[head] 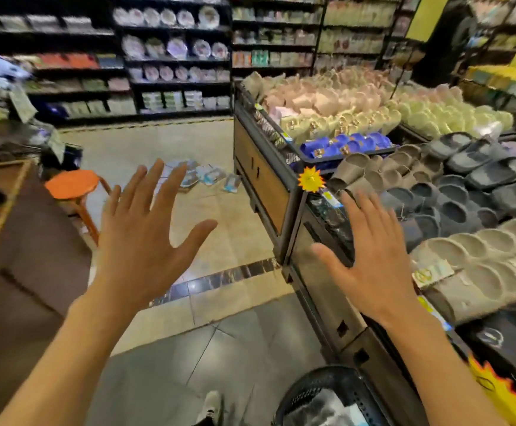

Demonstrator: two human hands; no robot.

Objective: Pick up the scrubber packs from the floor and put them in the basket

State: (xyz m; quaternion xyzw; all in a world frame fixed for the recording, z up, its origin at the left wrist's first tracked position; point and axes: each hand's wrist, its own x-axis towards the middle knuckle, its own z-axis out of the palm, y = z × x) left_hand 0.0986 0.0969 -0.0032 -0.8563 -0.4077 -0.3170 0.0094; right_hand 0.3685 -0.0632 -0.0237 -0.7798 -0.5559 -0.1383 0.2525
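I observe both hands raised in front of the camera, backs toward it, holding nothing. My left hand (141, 241) has all fingers straight and fanned wide apart, the thumb angled out to the right. My right hand (370, 259) is likewise spread, fingers straight, thumb pointing left; it sits in front of the edge of the display stand (269, 192).

The scrubber packs (202, 176) lie scattered on the tiled floor (226, 333) further down the aisle, just beside the near corner of the display stand and beyond my left fingertips. Some are partly hidden behind the left hand; the packs are blurred, so I cannot give a count. Neither hand touches them.

The basket (321, 382), dark mesh, is at the bottom edge of the frame, close to my feet and against the base of the stand. Something pale lies inside it; I cannot tell what.

An orange stool (72, 184) stands on the floor left of the packs. The stand's top carries rows of slippers (465, 192) in grey, beige, blue, pink and yellow. Shelving (173, 56) with plates lines the back wall. A shoe tip (212, 404) shows at the bottom
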